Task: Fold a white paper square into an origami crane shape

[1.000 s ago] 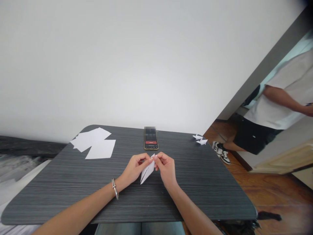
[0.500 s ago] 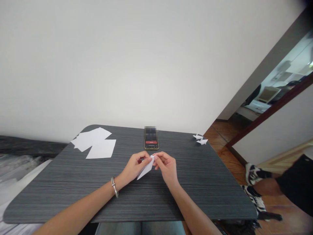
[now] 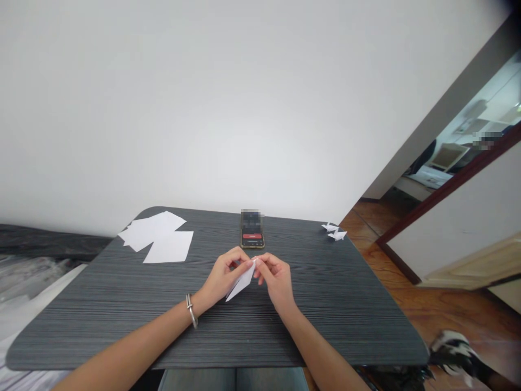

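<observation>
A small folded white paper piece (image 3: 241, 282) with a pointed lower tip is held just above the dark striped table (image 3: 122, 304). My left hand (image 3: 222, 279), with a metal bracelet at the wrist, pinches its upper end. My right hand (image 3: 277, 278) pinches the same upper end from the other side. Both hands have fingers closed on the paper, near the table's middle.
Several flat white paper sheets (image 3: 158, 239) lie at the table's far left. A phone (image 3: 252, 232) lies just beyond my hands. Two small folded paper figures (image 3: 334, 231) sit at the far right corner. Another person's shoe (image 3: 458, 353) shows on the wooden floor at lower right.
The paper's lower tip has swung a little to the left between my hands. The other person has walked out of the doorway toward the lower right, leaving only a shoe visible.
</observation>
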Demonstrator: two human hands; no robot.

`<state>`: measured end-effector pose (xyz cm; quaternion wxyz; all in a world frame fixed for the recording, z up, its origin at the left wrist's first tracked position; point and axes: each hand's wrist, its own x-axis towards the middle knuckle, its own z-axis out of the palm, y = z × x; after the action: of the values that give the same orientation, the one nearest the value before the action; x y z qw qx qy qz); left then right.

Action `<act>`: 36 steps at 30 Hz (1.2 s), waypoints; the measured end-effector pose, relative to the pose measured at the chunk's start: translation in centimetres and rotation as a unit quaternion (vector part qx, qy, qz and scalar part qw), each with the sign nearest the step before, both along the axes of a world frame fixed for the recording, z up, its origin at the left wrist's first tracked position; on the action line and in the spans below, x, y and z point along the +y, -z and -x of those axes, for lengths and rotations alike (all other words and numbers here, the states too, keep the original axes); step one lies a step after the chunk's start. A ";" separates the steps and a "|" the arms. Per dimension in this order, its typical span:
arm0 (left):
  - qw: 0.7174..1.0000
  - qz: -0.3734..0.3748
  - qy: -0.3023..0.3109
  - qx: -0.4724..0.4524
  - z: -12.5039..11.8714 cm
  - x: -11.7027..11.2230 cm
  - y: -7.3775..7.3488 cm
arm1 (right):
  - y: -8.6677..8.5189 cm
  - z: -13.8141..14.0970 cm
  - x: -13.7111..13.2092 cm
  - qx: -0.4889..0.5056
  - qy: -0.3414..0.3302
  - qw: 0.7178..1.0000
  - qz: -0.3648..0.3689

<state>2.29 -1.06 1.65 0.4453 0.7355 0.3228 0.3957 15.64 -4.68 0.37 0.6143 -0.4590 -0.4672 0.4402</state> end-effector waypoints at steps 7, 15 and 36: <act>0.999 -0.033 -0.008 0.010 0.0 0.0 0.2 | 0.0 -0.1 0.2 0.005 -0.005 1.000 0.014; 0.998 -0.046 -0.023 0.027 -0.3 -0.5 0.0 | 0.4 0.1 0.2 -0.001 0.014 1.000 0.014; 0.997 -0.059 -0.025 0.047 0.1 -0.1 0.2 | -0.1 -0.3 0.2 -0.020 -0.011 0.999 0.035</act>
<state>2.15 -1.20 1.48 0.3754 0.7699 0.3382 0.3899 15.90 -4.52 0.48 0.5831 -0.4840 -0.4688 0.4538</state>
